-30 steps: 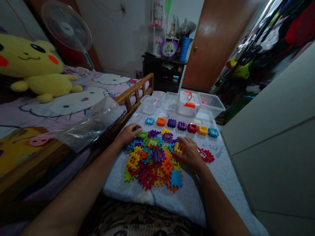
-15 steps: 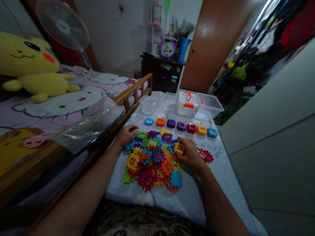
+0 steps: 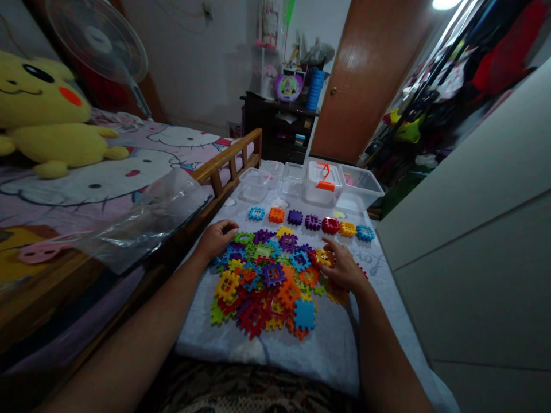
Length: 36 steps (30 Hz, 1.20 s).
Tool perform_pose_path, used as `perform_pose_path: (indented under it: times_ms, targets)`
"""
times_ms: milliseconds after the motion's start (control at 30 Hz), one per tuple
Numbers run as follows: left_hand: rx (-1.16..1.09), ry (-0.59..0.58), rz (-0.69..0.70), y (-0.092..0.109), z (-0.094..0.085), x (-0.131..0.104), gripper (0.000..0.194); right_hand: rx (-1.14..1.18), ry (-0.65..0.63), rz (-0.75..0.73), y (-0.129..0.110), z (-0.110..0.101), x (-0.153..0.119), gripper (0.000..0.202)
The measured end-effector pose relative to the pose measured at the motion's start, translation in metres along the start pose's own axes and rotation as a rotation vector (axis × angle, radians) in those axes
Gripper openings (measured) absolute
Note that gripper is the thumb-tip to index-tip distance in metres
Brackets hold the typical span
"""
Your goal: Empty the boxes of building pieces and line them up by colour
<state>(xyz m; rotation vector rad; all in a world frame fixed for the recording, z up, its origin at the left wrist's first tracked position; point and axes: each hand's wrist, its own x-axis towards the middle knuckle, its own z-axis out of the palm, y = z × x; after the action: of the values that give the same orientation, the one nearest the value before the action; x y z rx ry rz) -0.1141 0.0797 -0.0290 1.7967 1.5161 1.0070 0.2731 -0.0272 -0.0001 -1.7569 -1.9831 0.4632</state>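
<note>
A heap of interlocking plastic building pieces, with a purple frame piece [image 3: 273, 275] and a flat blue square [image 3: 305, 314] on top, lies on the cloth-covered table. My right hand [image 3: 343, 267] is at the heap's right side, fingers and thumb closed about a yellow window-shaped piece [image 3: 324, 257]. Partly under that hand lies an orange piece [image 3: 337, 293]. My left hand [image 3: 216, 238] rests by the heap's far left edge, thumb and fingers apart, with nothing visible in it. Beyond the heap runs a row of assembled blocks, among them a red one [image 3: 330, 225] and an orange one [image 3: 276, 215].
Clear plastic containers [image 3: 255, 182] and a lidded box with an orange handle [image 3: 323, 183] stand at the table's far end. A wooden bed rail [image 3: 224, 166] borders the left, with a plastic bag [image 3: 150, 221] over it. A pale cabinet [image 3: 482, 229] borders the right.
My right hand has moved right with the yellow piece, uncovering a blue frame piece in the heap. My left hand stays by the heap. The view has shifted slightly.
</note>
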Motion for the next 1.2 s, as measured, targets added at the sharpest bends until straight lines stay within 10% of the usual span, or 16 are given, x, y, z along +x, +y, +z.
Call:
perform_pose_path:
  times_ms: [533,1200]
  targets:
    - [0.030,-0.011,-0.019,-0.002,0.000,0.001,0.039,-0.238,-0.233,0.128,-0.008,-0.020,0.008,0.056]
    - [0.035,-0.001,-0.046,0.002,0.000,-0.001,0.041,-0.196,-0.103,0.002,0.001,-0.003,0.003,0.048]
